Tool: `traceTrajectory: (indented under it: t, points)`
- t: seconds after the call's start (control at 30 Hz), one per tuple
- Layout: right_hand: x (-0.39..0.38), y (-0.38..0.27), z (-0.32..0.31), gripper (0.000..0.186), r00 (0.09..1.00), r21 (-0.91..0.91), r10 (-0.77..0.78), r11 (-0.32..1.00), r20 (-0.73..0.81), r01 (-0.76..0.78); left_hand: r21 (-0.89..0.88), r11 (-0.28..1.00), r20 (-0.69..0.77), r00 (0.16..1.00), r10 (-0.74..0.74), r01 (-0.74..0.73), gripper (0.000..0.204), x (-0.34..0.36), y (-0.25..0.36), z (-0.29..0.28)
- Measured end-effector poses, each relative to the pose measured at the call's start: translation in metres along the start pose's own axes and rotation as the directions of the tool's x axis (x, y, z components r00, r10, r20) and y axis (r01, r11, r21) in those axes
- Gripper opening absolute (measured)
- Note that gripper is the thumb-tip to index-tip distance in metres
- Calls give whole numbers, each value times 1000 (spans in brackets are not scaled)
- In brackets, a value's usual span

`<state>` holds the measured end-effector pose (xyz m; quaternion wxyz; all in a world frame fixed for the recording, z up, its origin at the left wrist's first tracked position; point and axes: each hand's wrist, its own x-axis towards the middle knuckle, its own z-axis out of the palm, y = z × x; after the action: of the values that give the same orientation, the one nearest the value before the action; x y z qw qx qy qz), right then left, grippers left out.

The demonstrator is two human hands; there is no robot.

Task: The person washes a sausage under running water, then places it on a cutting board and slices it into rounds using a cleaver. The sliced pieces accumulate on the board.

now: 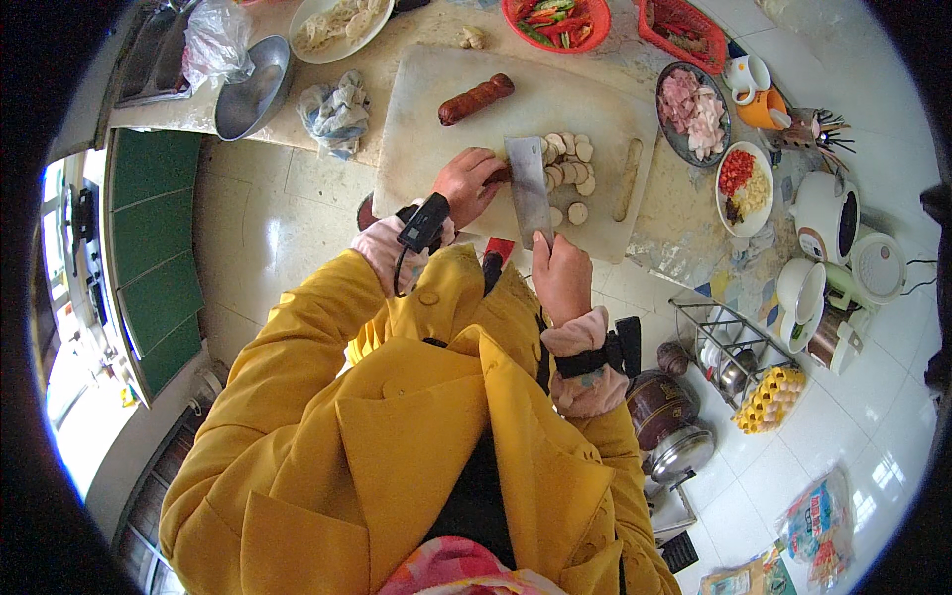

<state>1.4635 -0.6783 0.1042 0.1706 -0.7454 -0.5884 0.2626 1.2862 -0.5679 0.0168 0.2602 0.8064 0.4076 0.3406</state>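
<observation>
On the pale cutting board (416,109), my left hand (469,184) has its fingers curled over a brown sausage (499,176), most of which they cover. My right hand (562,278) grips a cleaver (530,193) by its handle. The broad blade stands right beside the left fingertips, at the sausage's end. Several round, pale slices (568,164) lie to the right of the blade, two of them apart from the rest. Farther back on the board rests a whole reddish-brown sausage (476,99).
Behind the board stand a red basket of cut peppers (558,20) and a white plate of pale food (337,28). A metal bowl (255,89) and crumpled cloth (335,111) are left. Rightward sit a plate of sliced meat (692,111) and a dish of chopped seasonings (744,188).
</observation>
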Motion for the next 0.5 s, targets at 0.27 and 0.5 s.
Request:
traceTrajectory:
  t: [0.27, 0.5]
  points:
    - [5, -4, 3, 33, 997, -48, 33, 998, 67, -29, -24, 1000, -9, 1000, 3, -4, 39, -4, -10, 7]
    - [22, -13, 23, 36, 996, -110, 59, 993, 68, -52, -33, 999, -15, 1000, 17, -18, 38, -3, -11, 5]
